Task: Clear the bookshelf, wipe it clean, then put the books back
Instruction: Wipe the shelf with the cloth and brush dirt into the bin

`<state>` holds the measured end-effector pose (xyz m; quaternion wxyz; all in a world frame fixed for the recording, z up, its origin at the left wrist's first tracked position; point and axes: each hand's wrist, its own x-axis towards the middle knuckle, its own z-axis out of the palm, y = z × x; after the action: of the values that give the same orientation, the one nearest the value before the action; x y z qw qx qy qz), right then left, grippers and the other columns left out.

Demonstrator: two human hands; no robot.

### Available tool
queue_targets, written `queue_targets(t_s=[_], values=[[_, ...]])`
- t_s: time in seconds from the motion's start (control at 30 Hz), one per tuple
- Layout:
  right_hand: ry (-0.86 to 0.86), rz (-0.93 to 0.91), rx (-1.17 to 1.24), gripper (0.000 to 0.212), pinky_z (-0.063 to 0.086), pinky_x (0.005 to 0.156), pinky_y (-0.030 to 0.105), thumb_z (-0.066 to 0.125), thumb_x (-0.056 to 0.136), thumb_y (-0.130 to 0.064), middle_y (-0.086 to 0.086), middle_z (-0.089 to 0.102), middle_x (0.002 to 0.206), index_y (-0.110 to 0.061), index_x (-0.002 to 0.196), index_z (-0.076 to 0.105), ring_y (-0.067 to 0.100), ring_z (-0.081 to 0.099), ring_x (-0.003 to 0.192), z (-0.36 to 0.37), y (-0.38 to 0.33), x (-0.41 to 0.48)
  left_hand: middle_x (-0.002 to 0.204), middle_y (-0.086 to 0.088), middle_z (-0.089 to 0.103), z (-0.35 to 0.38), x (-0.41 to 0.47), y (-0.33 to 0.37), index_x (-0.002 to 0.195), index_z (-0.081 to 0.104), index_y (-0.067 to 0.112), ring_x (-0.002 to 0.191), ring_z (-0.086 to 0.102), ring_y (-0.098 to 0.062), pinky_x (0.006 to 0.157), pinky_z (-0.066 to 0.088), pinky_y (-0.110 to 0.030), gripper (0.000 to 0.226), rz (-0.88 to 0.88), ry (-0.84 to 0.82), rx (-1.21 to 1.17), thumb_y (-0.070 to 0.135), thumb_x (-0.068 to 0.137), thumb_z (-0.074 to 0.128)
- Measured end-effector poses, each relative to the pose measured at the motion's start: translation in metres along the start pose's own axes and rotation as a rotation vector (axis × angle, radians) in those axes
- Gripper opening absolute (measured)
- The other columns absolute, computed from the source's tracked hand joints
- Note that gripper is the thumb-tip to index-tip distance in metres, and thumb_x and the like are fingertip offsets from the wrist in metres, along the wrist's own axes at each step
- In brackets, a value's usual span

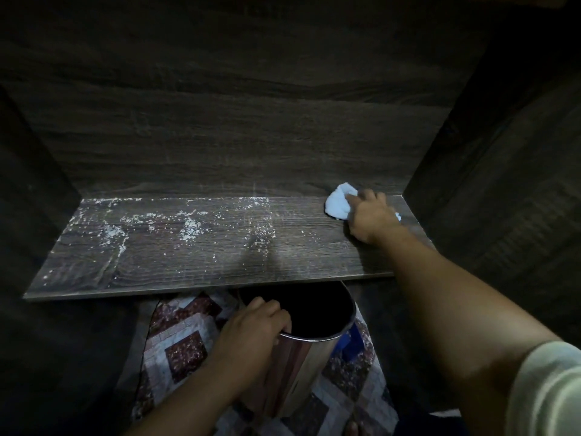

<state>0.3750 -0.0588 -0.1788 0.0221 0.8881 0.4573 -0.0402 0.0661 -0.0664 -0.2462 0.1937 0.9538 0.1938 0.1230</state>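
Though outstretched, right hand atop cloth

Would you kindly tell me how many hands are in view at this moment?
2. The right hand holds a white cloth at the back right corner of the shelf. The left hand grips the rim of the metal bin below the shelf's front edge.
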Motion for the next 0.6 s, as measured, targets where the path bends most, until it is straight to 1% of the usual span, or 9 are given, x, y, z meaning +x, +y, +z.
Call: queue_targets(t_s=[0.07,0.1,0.23,0.37,0.43,0.5,0.6], values=[[-0.034,-0.028,0.009,0.057,0.028,0.106,0.053,0.04,0.097,-0.031,0.012,0.029,0.151,-0.023,0.151,0.023,0.034,0.027,0.134,0.004,0.003,0.0,0.076,0.014,0.05,0.0,-0.001,-0.001,0.079,0.054,0.03,0.074,0.048,-0.009,0.055,0.047,-0.027,0.04,0.008,-0.003,-0.009,0.006,0.055,0.077],[-0.037,-0.04,0.01,0.056,0.028,0.107,0.052,0.038,0.098,-0.032,0.012,0.029,0.152,-0.023,0.151,0.022,0.035,0.027,0.134,0.006,0.003,0.001,0.076,0.014,0.05,0.0,-0.002,-0.002,0.079,0.054,0.03,0.074,0.048,-0.009,0.055,0.047,-0.026,0.04,0.013,-0.007,-0.012,0.006,0.055,0.076],[-0.066,-0.148,0.036,0.056,0.025,0.112,0.042,0.039,0.099,-0.024,0.016,0.029,0.152,-0.027,0.152,0.023,0.036,0.027,0.134,0.004,-0.004,-0.001,0.077,0.013,0.051,-0.001,-0.003,-0.003,0.08,0.055,0.029,0.076,0.048,-0.01,0.056,0.046,-0.027,0.038,0.015,0.006,-0.027,0.006,0.059,0.076],[-0.067,-0.262,0.033,0.06,0.02,0.111,0.034,0.042,0.095,-0.016,0.017,0.031,0.152,-0.029,0.151,0.026,0.035,0.029,0.136,0.003,-0.023,-0.012,0.076,0.013,0.05,-0.003,-0.004,-0.002,0.079,0.053,0.029,0.075,0.048,-0.011,0.055,0.044,-0.028,0.027,0.041,0.041,-0.025,0.011,0.062,0.064],[-0.062,-0.283,0.038,0.061,0.022,0.11,0.035,0.043,0.094,-0.014,0.016,0.033,0.15,-0.029,0.151,0.029,0.036,0.031,0.133,0.006,-0.032,-0.019,0.075,0.012,0.05,-0.006,-0.004,0.0,0.078,0.052,0.029,0.073,0.049,-0.012,0.055,0.043,-0.027,0.025,0.058,0.049,-0.015,0.013,0.06,0.061],[-0.057,-0.291,0.053,0.06,0.026,0.11,0.038,0.043,0.093,-0.015,0.015,0.035,0.148,-0.031,0.149,0.031,0.037,0.033,0.129,0.009,-0.039,-0.025,0.074,0.012,0.05,-0.008,-0.006,-0.001,0.077,0.053,0.028,0.071,0.049,-0.013,0.054,0.042,-0.026,0.029,0.071,0.047,-0.01,0.011,0.057,0.065],[-0.059,-0.315,0.05,0.06,0.029,0.106,0.038,0.045,0.091,-0.015,0.015,0.042,0.142,-0.032,0.147,0.035,0.037,0.038,0.123,0.013,-0.045,-0.034,0.074,0.011,0.05,-0.008,-0.009,-0.003,0.077,0.053,0.028,0.071,0.049,-0.014,0.054,0.043,-0.026,0.035,0.071,0.04,-0.004,0.006,0.057,0.07]])
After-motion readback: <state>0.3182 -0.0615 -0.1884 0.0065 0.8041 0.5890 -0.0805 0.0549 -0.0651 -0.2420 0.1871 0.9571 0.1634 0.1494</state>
